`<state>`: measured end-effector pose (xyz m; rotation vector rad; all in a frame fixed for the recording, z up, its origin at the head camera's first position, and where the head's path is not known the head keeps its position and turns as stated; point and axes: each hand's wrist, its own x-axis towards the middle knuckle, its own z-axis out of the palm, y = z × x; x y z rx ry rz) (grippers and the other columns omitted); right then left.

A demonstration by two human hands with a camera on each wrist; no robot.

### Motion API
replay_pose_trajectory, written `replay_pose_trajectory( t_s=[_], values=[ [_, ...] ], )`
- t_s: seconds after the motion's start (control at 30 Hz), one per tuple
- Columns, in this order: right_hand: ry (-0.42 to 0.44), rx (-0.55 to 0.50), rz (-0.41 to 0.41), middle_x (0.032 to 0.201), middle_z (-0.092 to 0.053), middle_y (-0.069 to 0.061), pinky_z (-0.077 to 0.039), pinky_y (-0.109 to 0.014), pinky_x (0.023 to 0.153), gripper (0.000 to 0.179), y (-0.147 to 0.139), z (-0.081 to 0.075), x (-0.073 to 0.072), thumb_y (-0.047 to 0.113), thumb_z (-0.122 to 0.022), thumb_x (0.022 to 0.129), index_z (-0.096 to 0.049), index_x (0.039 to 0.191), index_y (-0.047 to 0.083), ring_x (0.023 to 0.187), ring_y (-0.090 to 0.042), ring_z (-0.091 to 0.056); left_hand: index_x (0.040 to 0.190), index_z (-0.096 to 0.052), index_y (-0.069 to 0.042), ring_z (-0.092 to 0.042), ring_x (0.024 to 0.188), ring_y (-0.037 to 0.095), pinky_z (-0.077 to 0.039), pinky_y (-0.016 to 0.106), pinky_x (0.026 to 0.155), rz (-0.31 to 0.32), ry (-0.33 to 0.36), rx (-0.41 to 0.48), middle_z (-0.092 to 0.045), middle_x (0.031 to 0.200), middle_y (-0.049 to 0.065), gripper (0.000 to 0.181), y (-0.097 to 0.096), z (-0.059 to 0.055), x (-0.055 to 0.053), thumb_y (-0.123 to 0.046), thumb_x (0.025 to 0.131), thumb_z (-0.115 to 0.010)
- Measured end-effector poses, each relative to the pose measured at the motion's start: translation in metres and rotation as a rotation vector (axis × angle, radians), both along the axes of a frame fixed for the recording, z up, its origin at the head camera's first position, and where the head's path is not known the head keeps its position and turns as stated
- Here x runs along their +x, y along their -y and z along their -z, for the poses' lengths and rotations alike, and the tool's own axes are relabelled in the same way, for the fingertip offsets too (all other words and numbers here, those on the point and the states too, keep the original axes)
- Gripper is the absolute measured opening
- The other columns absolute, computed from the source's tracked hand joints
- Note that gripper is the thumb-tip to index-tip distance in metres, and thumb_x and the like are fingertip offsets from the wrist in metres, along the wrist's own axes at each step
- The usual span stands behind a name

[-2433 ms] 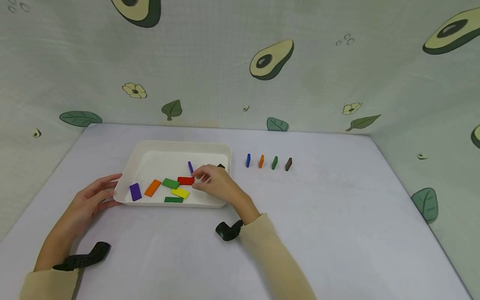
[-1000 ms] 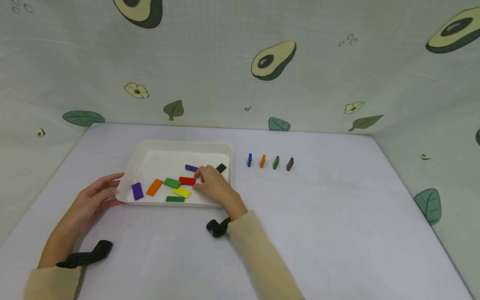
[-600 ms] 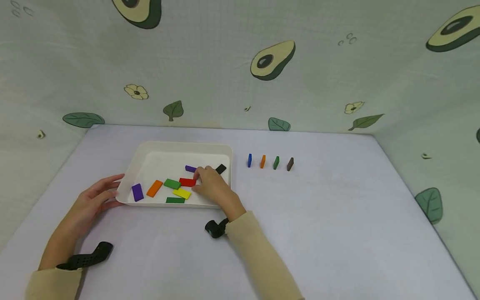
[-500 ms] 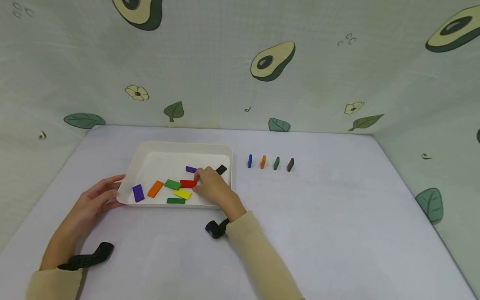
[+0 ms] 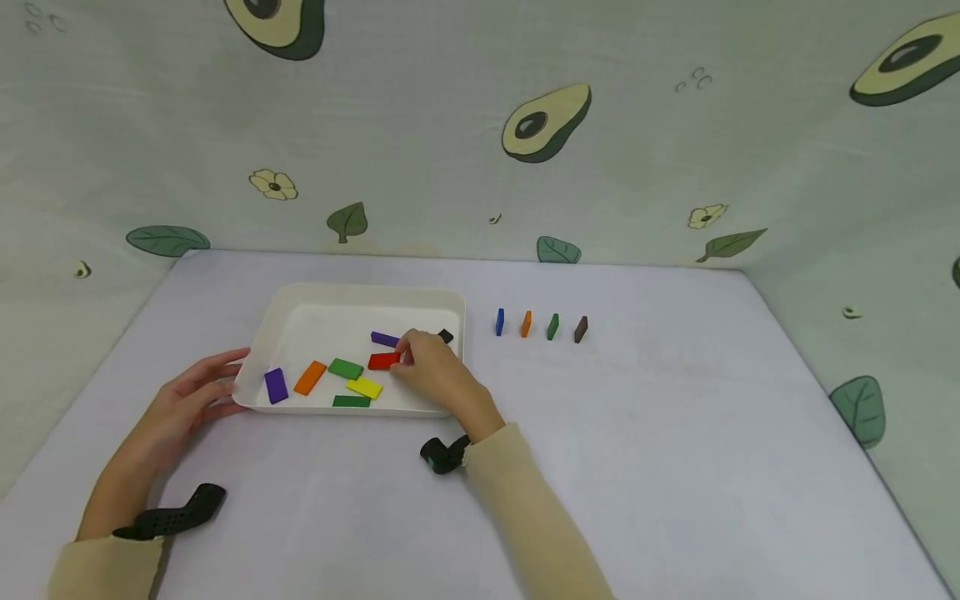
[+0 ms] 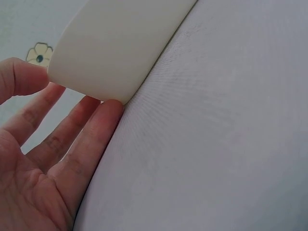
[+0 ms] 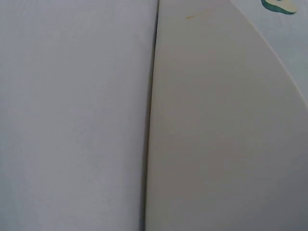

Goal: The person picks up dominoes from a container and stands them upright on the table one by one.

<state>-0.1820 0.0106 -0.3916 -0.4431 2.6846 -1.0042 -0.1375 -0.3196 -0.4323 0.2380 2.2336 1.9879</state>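
Only in the head view do we see the right hand (image 5: 438, 371) pinching a red block (image 5: 382, 361); the left wrist view adds the left hand's (image 6: 41, 183) outstretched fingers touching the white tray (image 6: 113, 45).

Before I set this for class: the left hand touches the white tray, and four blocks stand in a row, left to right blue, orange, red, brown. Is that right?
No: in the head view, the row's third block is green, not red. The blue block, orange block and brown block are as you say, and the left hand touches the white tray.
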Motion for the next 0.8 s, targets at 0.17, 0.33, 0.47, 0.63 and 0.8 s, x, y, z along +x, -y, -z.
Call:
replay_pose_trajectory(
  t_s=[0.17, 0.33, 0.47, 0.63, 0.8],
  values=[
    [-0.023, -0.053, 0.019, 0.081, -0.055, 0.001, -0.042, -0.015, 0.063, 0.022, -0.002, 0.003, -0.002, 0.021, -0.063, 0.089, -0.058, 0.106, 0.01, 0.073, -0.01, -0.05, 0.138, -0.043, -0.015, -0.061, 0.095, -0.003, -0.055, 0.017, 0.072, -0.002, 0.007, -0.007, -0.055, 0.116, -0.016, 0.042, -0.001, 0.001, -0.001, -0.008, 0.097, -0.047],
    [-0.078, -0.104, 0.033, 0.081, -0.058, 0.001, -0.044, -0.012, 0.064, 0.021, -0.004, 0.002, -0.003, 0.019, -0.065, 0.088, -0.059, 0.105, 0.009, 0.074, -0.009, -0.051, 0.138, -0.042, -0.016, -0.06, 0.095, -0.004, -0.054, 0.016, 0.072, 0.011, 0.005, -0.017, -0.054, 0.117, -0.017, 0.042, -0.002, 0.0, -0.003, -0.009, 0.097, -0.046],
    [-0.107, -0.181, 0.027, 0.082, -0.059, 0.0, -0.046, -0.011, 0.066, 0.022, -0.007, -0.001, -0.004, 0.016, -0.065, 0.087, -0.059, 0.106, 0.008, 0.075, -0.008, -0.052, 0.139, -0.042, -0.017, -0.06, 0.095, -0.004, -0.054, 0.016, 0.072, 0.017, 0.012, -0.014, -0.054, 0.117, -0.017, 0.043, -0.001, -0.002, -0.002, -0.01, 0.097, -0.046],
    [-0.108, -0.282, -0.008, 0.083, -0.058, -0.002, -0.047, -0.012, 0.068, 0.022, -0.017, -0.008, -0.004, 0.011, -0.066, 0.085, -0.059, 0.106, 0.008, 0.077, -0.011, -0.053, 0.14, -0.04, -0.014, -0.061, 0.097, -0.004, -0.055, 0.017, 0.073, 0.033, -0.002, 0.011, -0.054, 0.118, -0.016, 0.044, 0.0, -0.005, -0.001, -0.009, 0.097, -0.046],
    [-0.107, -0.31, -0.052, 0.084, -0.058, -0.003, -0.047, -0.012, 0.068, 0.021, -0.034, -0.016, -0.001, 0.009, -0.064, 0.086, -0.059, 0.106, 0.009, 0.077, -0.012, -0.053, 0.14, -0.04, -0.014, -0.061, 0.097, -0.004, -0.055, 0.018, 0.073, 0.046, -0.004, 0.027, -0.054, 0.119, -0.016, 0.043, -0.001, -0.006, -0.001, -0.008, 0.097, -0.045]
  ],
)
